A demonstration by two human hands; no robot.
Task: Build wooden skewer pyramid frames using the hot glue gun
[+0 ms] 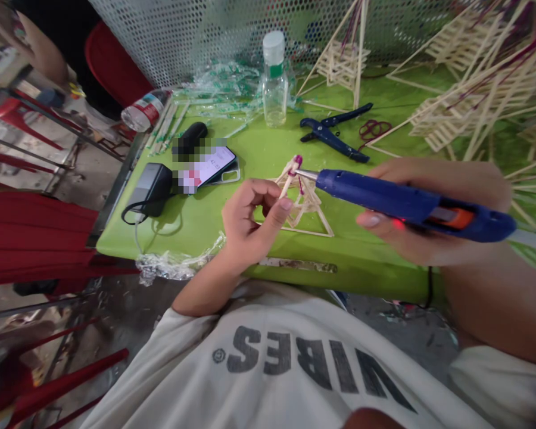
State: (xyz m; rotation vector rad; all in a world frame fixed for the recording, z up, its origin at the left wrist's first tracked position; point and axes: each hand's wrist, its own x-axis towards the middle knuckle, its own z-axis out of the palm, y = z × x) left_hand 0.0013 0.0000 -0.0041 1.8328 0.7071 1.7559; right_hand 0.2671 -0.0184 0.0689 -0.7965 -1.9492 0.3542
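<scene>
My right hand point(446, 179) is wrapped round a blue glue gun point(375, 196), with a white glue stick poking out of its back end and a small red light showing. The gun's metal nozzle touches or almost touches the top of a small wooden-stick frame point(324, 217), by a purple thread tie point(298, 159). My left hand point(245, 223) pinches one of the frame's sticks between thumb and fingers, just below that tie. The frame stands on the green tabletop point(250, 158); my left hand covers part of it.
Beyond the frame lie blue cutters point(326, 132) and a dark red cord point(375, 130), near a clear bottle point(275, 89). Larger stick structures point(464, 113) crowd the right. A phone point(212, 164), a charger point(149, 187) and plastic wrappers point(218, 89) are at left. A person point(49, 53) is behind.
</scene>
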